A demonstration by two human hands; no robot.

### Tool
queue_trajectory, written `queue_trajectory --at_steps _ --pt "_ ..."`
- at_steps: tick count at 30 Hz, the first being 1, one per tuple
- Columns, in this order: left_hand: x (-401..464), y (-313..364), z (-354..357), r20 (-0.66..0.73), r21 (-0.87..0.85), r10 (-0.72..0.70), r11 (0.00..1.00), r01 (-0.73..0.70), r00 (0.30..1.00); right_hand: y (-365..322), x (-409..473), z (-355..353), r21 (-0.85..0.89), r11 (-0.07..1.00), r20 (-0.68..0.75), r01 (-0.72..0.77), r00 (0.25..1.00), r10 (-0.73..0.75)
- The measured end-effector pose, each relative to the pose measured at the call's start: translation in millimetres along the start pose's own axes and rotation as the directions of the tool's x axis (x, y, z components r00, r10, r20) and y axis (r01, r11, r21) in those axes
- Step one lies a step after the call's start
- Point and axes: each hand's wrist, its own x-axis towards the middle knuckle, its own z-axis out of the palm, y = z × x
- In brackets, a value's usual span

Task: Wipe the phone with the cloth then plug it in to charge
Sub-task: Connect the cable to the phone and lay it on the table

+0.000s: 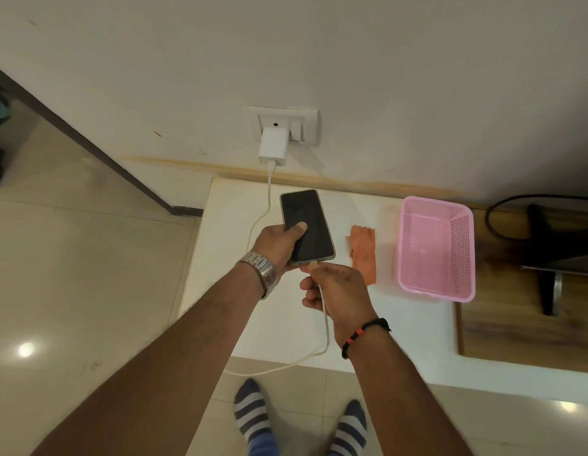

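The phone (307,227) is held above the white table (401,330), screen up, its long axis running away from the person toward the wall, with the charging end nearest the body. The left hand (279,246) wraps its lower left edge, thumb pressed on the dark glass. The right hand (335,287) pinches the plug end of the white cable (325,327) right at the phone's bottom edge; whether the plug is fully seated I cannot tell, since the fingers hide the port. A phone like this is likely light, rigid, smooth and breakable, so gripping the side edges suits it best. The cable looks limp and trails back to the charger (273,146) in the wall socket. The orange cloth (363,255) lies on the table beside a pink basket (434,248).
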Motion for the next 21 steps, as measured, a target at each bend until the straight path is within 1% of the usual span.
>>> queue_trajectory --at_steps 2,4,6,8,10,12,15,17,19,21 --pt "0.3 -0.9 -2.2 0.017 0.001 0.007 1.000 -0.007 1.000 1.4 -0.8 -1.0 -0.006 1.000 0.026 -0.002 1.000 0.002" --pt "0.4 -1.9 -4.4 0.026 0.002 0.000 1.000 -0.001 1.000 2.4 -2.1 -3.2 0.019 0.999 0.073 -0.037 0.997 0.036" --pt "0.4 -0.3 -5.1 0.029 -0.049 -0.027 0.998 0.028 0.999 3.6 -2.8 -8.8 0.045 0.998 0.081 -0.049 0.996 0.045" --pt "-0.1 2.8 -6.1 0.039 -0.107 -0.069 0.992 0.073 0.997 4.5 -2.4 -14.6 0.126 0.991 0.044 -0.045 0.998 0.040" --pt "-2.1 6.2 -6.3 0.067 -0.122 -0.117 0.985 0.125 0.991 4.0 -2.9 -19.1 0.261 0.963 0.021 -0.070 0.998 0.067" --pt "-4.7 8.1 -5.9 0.102 -0.117 -0.165 0.977 0.176 0.981 1.2 -3.7 -21.6 0.306 0.949 0.002 -0.075 0.997 0.078" --pt "-8.3 7.5 -4.9 0.146 -0.077 -0.210 0.972 0.222 0.967 -4.2 -3.8 -21.7 0.288 0.956 -0.019 -0.047 0.998 0.055" --pt "-9.3 6.0 -5.3 0.167 -0.089 -0.219 0.968 0.236 0.961 -6.7 -3.6 -20.6 0.248 0.968 -0.035 -0.023 0.999 0.033" --pt "-10.2 5.1 -6.0 0.215 -0.145 -0.229 0.954 0.263 0.950 -8.2 -3.4 -20.0 0.215 0.977 -0.051 0.004 0.999 0.008" --pt "-9.8 3.0 -7.3 0.298 -0.254 -0.249 0.910 0.328 0.922 -9.2 -4.5 -19.4 0.189 0.982 -0.043 0.029 0.999 -0.021"
